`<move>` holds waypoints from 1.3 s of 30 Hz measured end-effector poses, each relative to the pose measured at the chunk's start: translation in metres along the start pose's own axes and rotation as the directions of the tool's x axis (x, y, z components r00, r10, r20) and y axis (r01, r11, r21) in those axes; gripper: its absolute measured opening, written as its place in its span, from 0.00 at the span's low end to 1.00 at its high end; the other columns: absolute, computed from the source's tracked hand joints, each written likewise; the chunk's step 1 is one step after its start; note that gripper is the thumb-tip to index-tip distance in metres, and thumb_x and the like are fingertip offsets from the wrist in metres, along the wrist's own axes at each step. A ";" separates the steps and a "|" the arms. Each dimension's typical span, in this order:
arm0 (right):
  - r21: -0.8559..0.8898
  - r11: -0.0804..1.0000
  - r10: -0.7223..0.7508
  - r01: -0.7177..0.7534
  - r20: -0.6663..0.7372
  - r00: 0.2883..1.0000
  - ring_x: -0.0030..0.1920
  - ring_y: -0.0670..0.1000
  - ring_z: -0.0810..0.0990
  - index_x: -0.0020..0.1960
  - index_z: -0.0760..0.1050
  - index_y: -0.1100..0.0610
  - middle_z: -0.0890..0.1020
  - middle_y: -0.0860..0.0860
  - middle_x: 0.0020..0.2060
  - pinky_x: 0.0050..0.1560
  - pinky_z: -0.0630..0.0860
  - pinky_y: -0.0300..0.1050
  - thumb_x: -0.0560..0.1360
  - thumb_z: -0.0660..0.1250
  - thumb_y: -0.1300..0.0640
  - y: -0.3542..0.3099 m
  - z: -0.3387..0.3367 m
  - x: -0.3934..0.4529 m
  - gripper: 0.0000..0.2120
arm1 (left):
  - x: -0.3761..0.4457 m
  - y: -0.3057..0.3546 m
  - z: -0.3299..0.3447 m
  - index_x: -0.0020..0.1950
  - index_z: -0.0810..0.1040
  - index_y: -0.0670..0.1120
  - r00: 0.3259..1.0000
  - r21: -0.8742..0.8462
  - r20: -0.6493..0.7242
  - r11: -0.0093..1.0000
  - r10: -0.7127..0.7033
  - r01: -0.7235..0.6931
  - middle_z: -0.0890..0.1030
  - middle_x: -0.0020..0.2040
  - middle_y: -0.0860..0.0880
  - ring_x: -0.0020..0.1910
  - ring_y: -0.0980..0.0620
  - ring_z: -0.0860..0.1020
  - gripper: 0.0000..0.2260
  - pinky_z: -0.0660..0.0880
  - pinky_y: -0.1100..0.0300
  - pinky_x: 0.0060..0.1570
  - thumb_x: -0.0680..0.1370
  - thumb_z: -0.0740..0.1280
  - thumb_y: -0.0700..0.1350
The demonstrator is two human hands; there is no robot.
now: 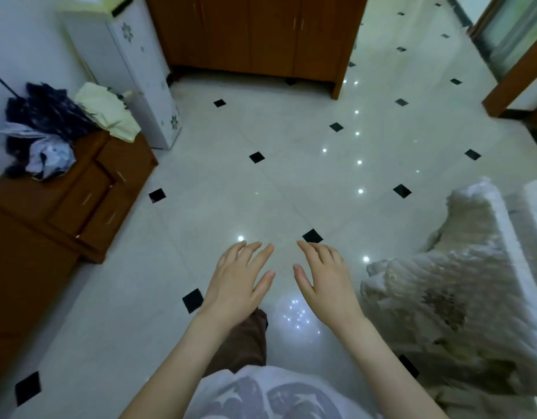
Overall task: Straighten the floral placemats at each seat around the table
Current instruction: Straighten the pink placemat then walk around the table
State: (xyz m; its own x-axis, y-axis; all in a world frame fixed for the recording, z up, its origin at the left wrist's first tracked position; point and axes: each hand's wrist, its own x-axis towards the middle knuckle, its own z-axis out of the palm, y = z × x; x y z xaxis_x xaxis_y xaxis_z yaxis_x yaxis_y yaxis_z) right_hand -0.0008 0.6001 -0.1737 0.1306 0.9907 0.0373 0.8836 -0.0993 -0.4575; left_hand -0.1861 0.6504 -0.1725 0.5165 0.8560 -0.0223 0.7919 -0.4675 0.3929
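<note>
No placemat and no table show in the head view. My left hand and my right hand hang side by side in front of me over the white tiled floor. Both are palm down with fingers spread and hold nothing. A gap of about a hand's width lies between them. Below them I see my brown trouser leg and patterned white shirt.
A low brown cabinet with a pile of dark and pale cloth stands at the left. A white appliance and a tall wooden cupboard are at the back. A sofa under a pale cover fills the right.
</note>
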 end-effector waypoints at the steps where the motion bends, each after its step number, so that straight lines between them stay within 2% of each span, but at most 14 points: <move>1: -0.002 1.000 0.025 -0.025 -0.019 1.000 0.64 0.54 0.70 0.70 0.65 0.53 0.75 0.50 0.63 0.65 0.67 0.51 0.79 0.58 0.49 -0.001 0.000 0.019 0.21 | 0.022 -0.009 -0.005 0.73 0.60 0.54 0.999 0.004 0.014 0.999 0.036 -0.036 0.67 0.71 0.50 0.71 0.46 0.60 0.22 0.57 0.52 0.71 0.80 0.53 0.56; 7: 0.008 0.976 0.214 -0.216 -0.166 0.963 0.63 0.53 0.70 0.70 0.65 0.54 0.76 0.51 0.61 0.64 0.67 0.52 0.79 0.58 0.50 -0.005 -0.024 0.120 0.21 | 0.161 -0.039 -0.051 0.71 0.64 0.52 0.963 0.050 0.037 0.962 0.267 -0.269 0.71 0.68 0.49 0.69 0.44 0.64 0.22 0.60 0.51 0.68 0.79 0.54 0.56; 14: 0.023 0.902 0.417 -0.430 -0.299 0.858 0.63 0.53 0.70 0.70 0.66 0.54 0.76 0.52 0.62 0.65 0.67 0.52 0.78 0.59 0.50 0.029 -0.049 0.188 0.21 | 0.299 -0.023 -0.060 0.71 0.65 0.50 0.879 0.010 0.091 0.882 0.469 -0.472 0.72 0.68 0.47 0.69 0.43 0.64 0.24 0.61 0.50 0.69 0.78 0.49 0.58; 20: 0.042 0.837 0.528 -0.546 -0.322 0.786 0.64 0.54 0.70 0.71 0.65 0.54 0.75 0.51 0.63 0.65 0.67 0.52 0.79 0.58 0.49 0.092 -0.057 0.238 0.22 | 0.393 0.018 -0.025 0.72 0.65 0.50 0.796 -0.029 0.162 0.809 0.583 -0.587 0.72 0.68 0.46 0.69 0.43 0.65 0.22 0.64 0.47 0.68 0.79 0.53 0.55; 31: 0.146 0.762 0.632 -0.631 -0.384 0.673 0.65 0.51 0.69 0.71 0.63 0.52 0.74 0.49 0.64 0.66 0.67 0.50 0.79 0.57 0.48 0.218 -0.123 0.358 0.22 | 0.579 0.114 -0.002 0.72 0.63 0.52 0.673 0.013 0.263 0.694 0.692 -0.719 0.71 0.69 0.48 0.69 0.44 0.65 0.23 0.62 0.50 0.68 0.79 0.50 0.58; 39: 0.185 0.633 0.737 -0.751 -0.440 0.513 0.63 0.52 0.70 0.71 0.65 0.54 0.75 0.50 0.63 0.65 0.65 0.46 0.79 0.58 0.50 0.290 -0.157 0.389 0.21 | 0.674 0.195 0.035 0.71 0.64 0.51 0.520 -0.100 0.293 0.567 0.802 -0.818 0.71 0.69 0.47 0.68 0.44 0.66 0.22 0.62 0.51 0.68 0.79 0.53 0.55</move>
State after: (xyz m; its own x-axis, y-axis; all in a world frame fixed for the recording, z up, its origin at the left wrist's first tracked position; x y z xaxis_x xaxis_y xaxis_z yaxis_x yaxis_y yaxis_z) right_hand 0.3764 0.9424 -0.1524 0.9162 0.3939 0.0732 0.3782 -0.7900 -0.4826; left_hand 0.3278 1.1289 -0.1433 0.9994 0.0057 0.0342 -0.0060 -0.9431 0.3325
